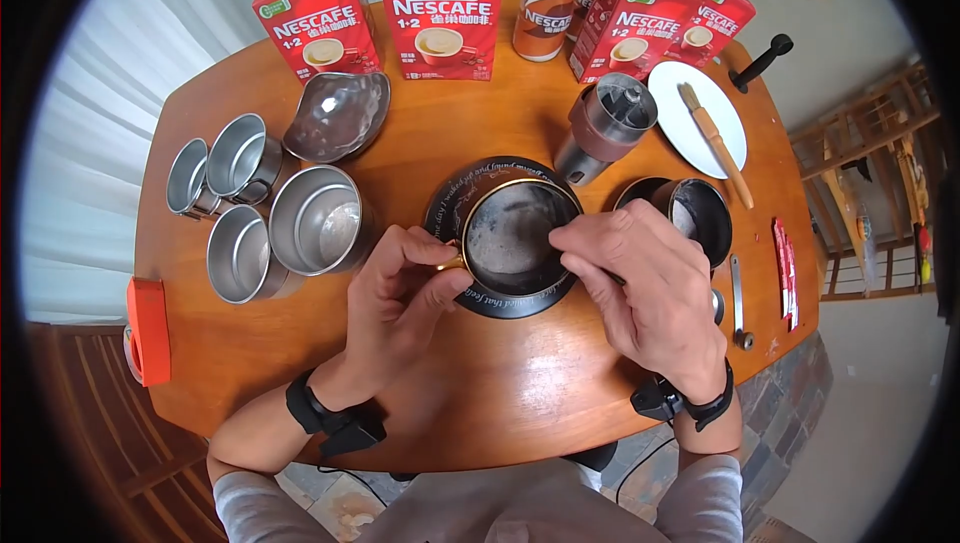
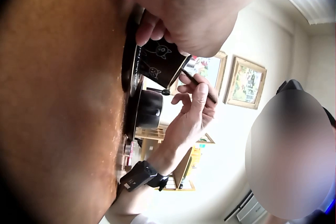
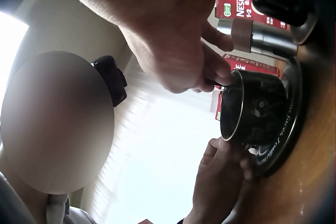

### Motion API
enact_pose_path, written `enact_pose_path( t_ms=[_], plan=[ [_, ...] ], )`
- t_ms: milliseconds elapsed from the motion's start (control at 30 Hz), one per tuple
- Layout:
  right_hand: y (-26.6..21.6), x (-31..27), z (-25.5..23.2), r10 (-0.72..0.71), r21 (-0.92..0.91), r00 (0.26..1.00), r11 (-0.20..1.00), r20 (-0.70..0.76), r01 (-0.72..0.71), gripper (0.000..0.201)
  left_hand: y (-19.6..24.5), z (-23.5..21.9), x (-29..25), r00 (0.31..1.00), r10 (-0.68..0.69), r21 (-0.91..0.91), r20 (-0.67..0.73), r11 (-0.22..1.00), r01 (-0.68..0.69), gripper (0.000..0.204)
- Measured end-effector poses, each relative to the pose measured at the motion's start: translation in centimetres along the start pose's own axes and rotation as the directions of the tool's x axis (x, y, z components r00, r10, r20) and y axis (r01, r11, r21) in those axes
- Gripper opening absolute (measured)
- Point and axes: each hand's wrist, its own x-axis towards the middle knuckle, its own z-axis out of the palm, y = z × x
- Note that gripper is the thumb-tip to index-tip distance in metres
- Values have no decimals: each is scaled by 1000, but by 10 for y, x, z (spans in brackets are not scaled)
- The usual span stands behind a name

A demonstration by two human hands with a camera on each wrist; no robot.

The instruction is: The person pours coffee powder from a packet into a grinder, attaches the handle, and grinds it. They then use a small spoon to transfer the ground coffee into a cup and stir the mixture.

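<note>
A black cup (image 1: 515,233) with a gold rim and cat drawings stands on a black lettered saucer (image 1: 447,205). My left hand (image 1: 395,293) pinches the cup's gold handle (image 1: 450,254) at its left side. Over the right rim, my right hand (image 1: 645,288) holds a slim dark stick (image 2: 190,76) between thumb and fingers. The stick slants down into the cup, and its lower end is hidden there. A pale grey, patchy layer shows inside the cup in the head view.
Several steel cups (image 1: 320,221) and a dark dish (image 1: 338,115) stand left. A coffee grinder (image 1: 607,128), a white plate (image 1: 668,103) with a brush (image 1: 715,143), and another black cup (image 1: 712,223) are right. Red Nescafe boxes (image 1: 440,13) line the back; red sachets (image 1: 784,273) lie far right.
</note>
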Motion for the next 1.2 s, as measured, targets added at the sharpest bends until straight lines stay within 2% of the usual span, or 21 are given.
enact_pose_path(
  t_ms=[133,233,267,367,500,600,700,833,867,967,1167,1200],
  plan=[
    [0,-4,3,19,124,998,992,60,-26,22,2,0,1,1000,-25,5,1,1000,25,19],
    [1,0,2,29,11,998,1000,-50,-28,19,2,0,1,1000,-18,17,8,1000,17,18],
    [3,0,4,34,23,998,999,-59,-33,18,2,0,1,1000,-13,22,10,1000,13,18],
    [3,-5,4,38,156,998,987,55,-46,19,2,0,1,1000,-21,12,-7,1000,21,18],
    [3,-3,16,43,98,995,995,-94,-34,18,2,1,0,1000,-18,18,-8,1000,18,19],
    [5,-6,12,50,221,998,974,37,-57,18,2,1,0,1000,-16,17,-14,1000,16,19],
    [7,-6,14,38,189,997,982,-70,-24,20,3,1,1,1000,-22,20,-10,1000,22,19],
    [14,-8,15,30,210,998,978,-57,-17,22,3,0,1,1000,-28,25,-8,999,28,20],
    [12,-9,12,45,225,999,973,8,-46,20,4,0,1,1000,-29,26,-9,999,29,20],
    [14,-8,12,26,168,996,986,-90,-11,20,4,0,1,1000,-25,37,-18,999,26,20],
    [14,-10,12,89,225,995,971,-33,-79,18,6,2,1,999,-37,56,-26,998,39,19],
    [14,-10,14,79,205,995,977,-68,-63,19,7,2,1,999,-44,56,-29,997,45,19]
  ],
)
